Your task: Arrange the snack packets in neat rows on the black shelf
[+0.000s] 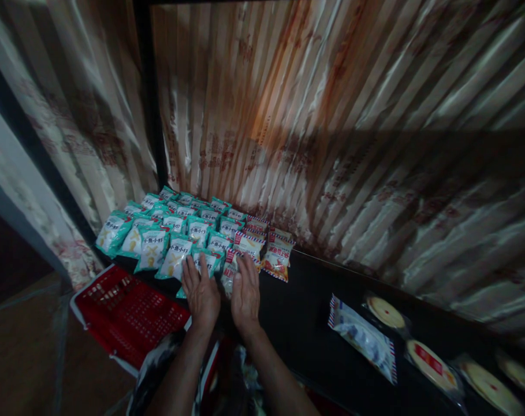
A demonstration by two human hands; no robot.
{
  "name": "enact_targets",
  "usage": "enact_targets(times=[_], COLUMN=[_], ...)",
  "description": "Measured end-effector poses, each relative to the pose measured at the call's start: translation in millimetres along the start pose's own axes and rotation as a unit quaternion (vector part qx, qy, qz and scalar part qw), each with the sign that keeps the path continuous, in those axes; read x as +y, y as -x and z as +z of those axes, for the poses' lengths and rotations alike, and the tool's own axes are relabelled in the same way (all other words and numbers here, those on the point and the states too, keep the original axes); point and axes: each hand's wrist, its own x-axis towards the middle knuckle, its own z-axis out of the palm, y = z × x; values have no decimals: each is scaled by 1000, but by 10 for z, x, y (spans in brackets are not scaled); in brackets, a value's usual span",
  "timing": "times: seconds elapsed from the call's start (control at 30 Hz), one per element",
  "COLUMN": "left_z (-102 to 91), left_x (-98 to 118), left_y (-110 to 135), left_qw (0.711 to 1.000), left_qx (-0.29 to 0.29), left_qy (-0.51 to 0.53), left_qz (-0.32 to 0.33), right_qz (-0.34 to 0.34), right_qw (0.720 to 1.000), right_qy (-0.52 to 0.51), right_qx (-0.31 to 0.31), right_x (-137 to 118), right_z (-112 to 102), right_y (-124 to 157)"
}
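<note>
Left hand [204, 297] is lying flat at lower centre of the frame, back upward, fingers straight and slightly parted; its fingertips are covering part of a glossy teal-and-white pillow-shaped packet [210, 260], without gripping it. Just beside it, the right hand [245, 292] is holding its fingers straight and close together, grasping nothing, and is partly hiding a red-and-white packet with a striped edge [228, 268]. Whether either hand is pressing on its packet, I cannot tell.

At lower left, a red plastic basket with perforated walls and a white rim [136, 309] is standing beside a long black shelf [297, 312]. Left of centre, rows of similar teal-and-white packets [175, 257] are crowding the shelf's end. At centre, right of those rows, more packets with red-and-blue striped edges [277, 257] are lying close together. Pale pleated sheeting with red print [227, 115] is hanging behind, across the upper frame. At lower right, a long blue-and-white packet [364, 341] is lying slantwise, well apart from the rows, near flat, round, cream-coloured items in clear wrapping [386, 312].
</note>
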Motion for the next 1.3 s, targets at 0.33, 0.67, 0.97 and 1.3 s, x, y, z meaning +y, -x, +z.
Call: enact_targets(times=[0.33, 0.67, 0.97, 1.3], left_z=[11, 46, 78, -2], left_x=[45, 65, 47, 93], left_y=[20, 22, 1, -18], left_qw=[999, 999, 999, 998], left_qx=[24, 33, 43, 59], left_qy=[34, 31, 30, 3], left_qz=[-3, -12, 0, -1], right_qz=[74, 149, 166, 198], right_qw=[997, 987, 984, 975], right_qy=[14, -21, -42, -69], right_qx=[17, 60, 53, 70], right_x=[196, 298, 289, 286], right_z=[50, 84, 191, 176], right_y=[55, 230, 302, 319])
